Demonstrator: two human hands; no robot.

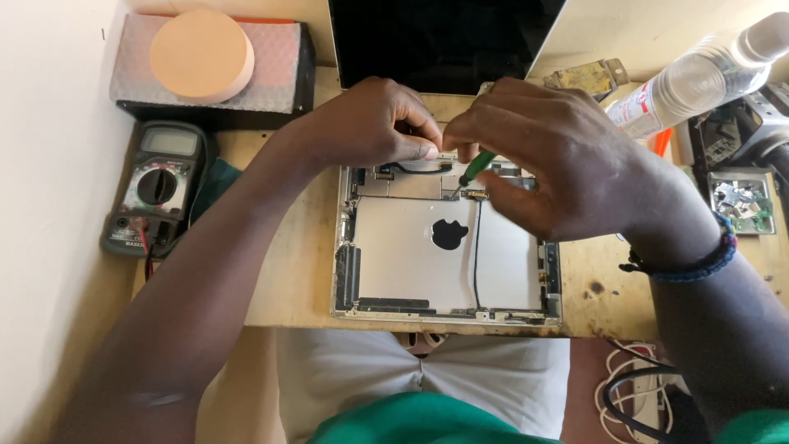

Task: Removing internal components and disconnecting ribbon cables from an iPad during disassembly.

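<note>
An opened silver tablet shell (411, 255) lies on the wooden table (288, 271), its inside facing up, with a black cable running down the middle. My right hand (567, 164) is shut on a small green-handled screwdriver (475, 167), whose tip touches the board near the shell's top edge. My left hand (374, 123) rests at the top left of the shell, with fingertips pinched on a dark cable or part there. The tablet's black screen panel (444, 37) leans upright behind the hands.
A grey multimeter (156, 185) lies at the left. Behind it is a black box with a round peach foam pad (201, 53). A clear plastic bottle (699, 78) lies at the right, above a small tray of metal parts (740, 201). White cables (633, 386) hang lower right.
</note>
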